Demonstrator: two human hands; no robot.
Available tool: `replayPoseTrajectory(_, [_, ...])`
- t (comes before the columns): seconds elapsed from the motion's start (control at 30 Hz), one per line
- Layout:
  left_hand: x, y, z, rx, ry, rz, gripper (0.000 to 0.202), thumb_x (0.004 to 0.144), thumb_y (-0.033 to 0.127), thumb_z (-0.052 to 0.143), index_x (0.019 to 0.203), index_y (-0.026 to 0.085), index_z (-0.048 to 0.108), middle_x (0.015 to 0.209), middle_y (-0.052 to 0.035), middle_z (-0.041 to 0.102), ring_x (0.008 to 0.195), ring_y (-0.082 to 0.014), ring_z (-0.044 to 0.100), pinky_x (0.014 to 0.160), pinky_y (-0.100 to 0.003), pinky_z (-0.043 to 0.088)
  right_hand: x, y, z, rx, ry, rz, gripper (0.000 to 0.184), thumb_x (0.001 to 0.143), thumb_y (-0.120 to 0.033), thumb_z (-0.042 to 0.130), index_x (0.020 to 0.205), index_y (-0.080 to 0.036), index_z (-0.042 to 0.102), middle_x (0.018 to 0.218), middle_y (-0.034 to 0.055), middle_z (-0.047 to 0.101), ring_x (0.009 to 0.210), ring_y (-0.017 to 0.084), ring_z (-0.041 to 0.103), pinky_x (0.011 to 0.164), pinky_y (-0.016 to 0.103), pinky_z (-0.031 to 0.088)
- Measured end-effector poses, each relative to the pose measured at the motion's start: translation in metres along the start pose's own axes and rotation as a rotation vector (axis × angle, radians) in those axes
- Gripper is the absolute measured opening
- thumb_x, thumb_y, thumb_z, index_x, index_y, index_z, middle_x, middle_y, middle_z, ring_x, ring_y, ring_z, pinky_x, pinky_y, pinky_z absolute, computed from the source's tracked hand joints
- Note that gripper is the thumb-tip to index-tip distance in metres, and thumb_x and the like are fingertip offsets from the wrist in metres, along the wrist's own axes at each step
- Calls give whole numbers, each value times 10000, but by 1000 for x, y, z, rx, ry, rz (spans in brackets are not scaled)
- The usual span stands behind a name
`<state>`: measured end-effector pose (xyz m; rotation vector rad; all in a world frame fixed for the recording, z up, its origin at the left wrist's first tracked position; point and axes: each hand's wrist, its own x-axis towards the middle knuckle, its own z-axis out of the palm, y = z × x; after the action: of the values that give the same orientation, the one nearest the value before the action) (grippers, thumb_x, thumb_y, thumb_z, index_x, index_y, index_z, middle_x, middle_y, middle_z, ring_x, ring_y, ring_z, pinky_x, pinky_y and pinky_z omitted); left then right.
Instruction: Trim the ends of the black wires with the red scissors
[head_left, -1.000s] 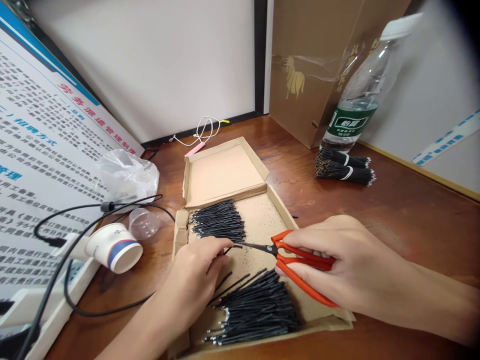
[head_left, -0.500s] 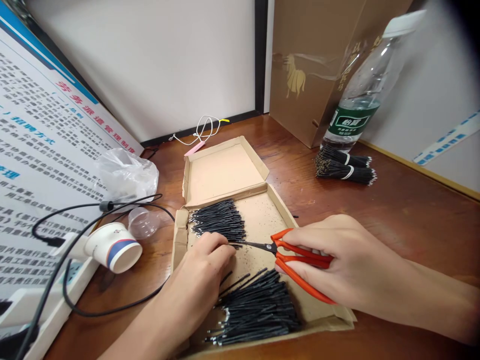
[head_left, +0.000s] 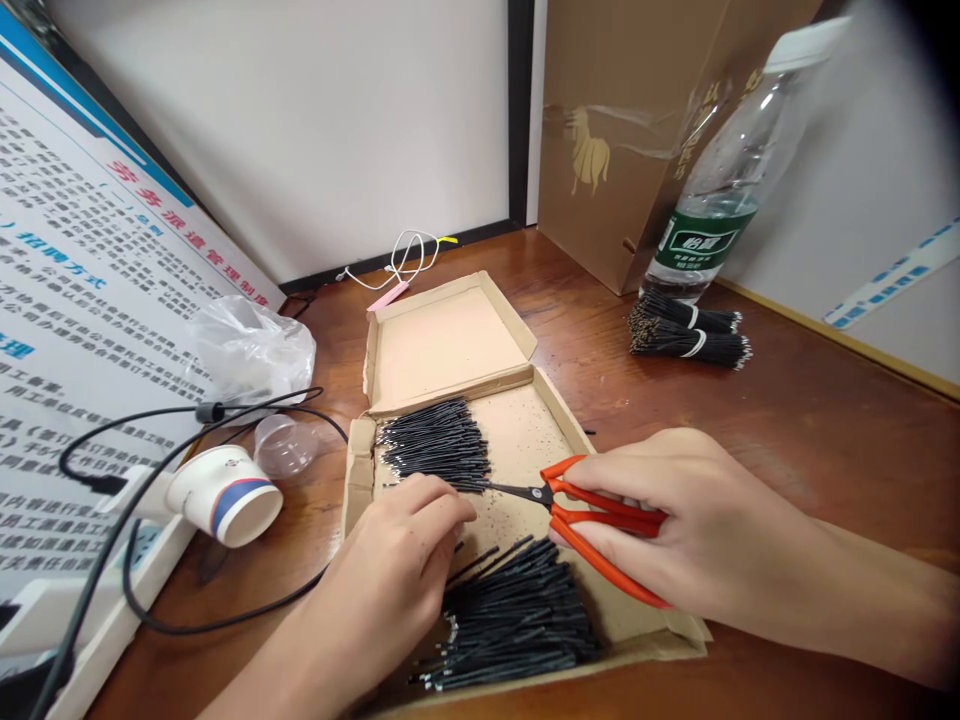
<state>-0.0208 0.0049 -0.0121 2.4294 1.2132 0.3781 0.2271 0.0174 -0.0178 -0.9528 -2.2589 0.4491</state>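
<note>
My right hand (head_left: 690, 520) is closed around red-handled scissors (head_left: 600, 530), whose dark blades point left over an open cardboard box (head_left: 450, 340). My left hand (head_left: 390, 580) rests in the box with its fingers curled at the blade tips, pinching what seems to be a thin black wire; the wire is mostly hidden. A pile of short black wires (head_left: 439, 445) lies just behind the left fingers. A larger pile of black wires (head_left: 517, 620) lies at the box's near edge, between my two hands.
A water bottle (head_left: 720, 190) and two tied wire bundles (head_left: 686, 335) stand at the back right by a brown paper bag (head_left: 622, 130). A paper cup (head_left: 225, 495), black cable (head_left: 187, 420), plastic bag (head_left: 251, 350) and printed board (head_left: 82, 300) crowd the left.
My left hand has shifted slightly right and forward, its fingers curling closer over the scissor tips. The scissors and my right hand have barely moved.
</note>
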Motion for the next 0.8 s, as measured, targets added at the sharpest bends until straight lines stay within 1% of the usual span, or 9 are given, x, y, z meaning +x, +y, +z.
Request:
replayPoseTrajectory(0.07, [1, 0, 0, -19, -22, -12, 260, 941, 12, 424, 978, 175, 622, 1008, -58, 626, 921, -177, 579, 799, -298, 472, 0, 0, 0, 1, -8, 3, 200, 855, -137, 550, 674, -143, 635, 510, -36, 524, 453, 86, 351, 474, 250, 273])
replayPoseTrajectory(0.13, [2, 2, -1, -25, -32, -20, 259, 950, 24, 411, 969, 169, 624, 1038, -67, 618, 949, -183, 574, 818, -305, 469, 0, -1, -1, 0, -11, 3, 209, 856, -139, 547, 666, -137, 634, 508, -37, 518, 454, 83, 343, 474, 247, 273])
replayPoseTrajectory(0.23, [3, 4, -4, -3, -58, -71, 217, 961, 77, 433, 935, 171, 627, 940, -54, 618, 867, -187, 575, 755, -308, 462, 0, -1, -1, 11, -17, 5, 202, 856, -142, 547, 686, -129, 654, 507, -37, 518, 451, 81, 351, 475, 247, 276])
replayPoseTrajectory(0.33, [2, 5, -7, 23, -116, -164, 174, 935, 104, 495, 822, 175, 607, 825, -23, 602, 787, -184, 572, 688, -297, 435, 0, 0, -1, 24, -27, 23, 207, 861, -147, 543, 696, -132, 667, 499, -36, 512, 445, 87, 360, 468, 255, 266])
replayPoseTrajectory(0.4, [2, 4, -8, 32, -158, -226, 159, 898, 111, 553, 756, 178, 582, 805, -9, 595, 757, -178, 570, 655, -285, 415, 0, 0, -1, 22, -24, 28, 203, 861, -151, 543, 699, -137, 665, 501, -33, 518, 445, 91, 367, 469, 256, 268])
replayPoseTrajectory(0.5, [1, 4, -8, 40, -206, -286, 137, 862, 119, 591, 743, 184, 569, 821, -1, 594, 743, -177, 569, 638, -281, 397, 1, 0, 0, 9, -23, 17, 193, 860, -156, 542, 705, -145, 656, 501, -34, 513, 443, 93, 364, 468, 255, 269])
replayPoseTrajectory(0.6, [0, 4, -6, 45, -226, -300, 155, 885, 109, 527, 754, 190, 528, 818, -1, 588, 740, -182, 558, 645, -290, 391, 1, 0, 1, 2, -25, 14, 193, 859, -153, 543, 698, -147, 650, 494, -34, 509, 438, 95, 356, 464, 263, 262])
replayPoseTrajectory(0.67, [-2, 5, -5, 47, -224, -297, 181, 902, 103, 478, 746, 194, 478, 809, -1, 574, 721, -181, 540, 637, -294, 383, 1, 1, 2, 0, -16, 18, 184, 856, -152, 549, 706, -145, 656, 503, -26, 534, 435, 97, 367, 466, 268, 264])
replayPoseTrajectory(0.8, [-3, 7, -5, -3, -170, -262, 192, 928, 111, 422, 759, 202, 435, 801, 0, 556, 722, -178, 523, 641, -298, 378, 0, 1, 2, -11, 6, 15, 136, 842, -137, 560, 763, -145, 671, 542, -15, 579, 441, 99, 391, 477, 268, 277])
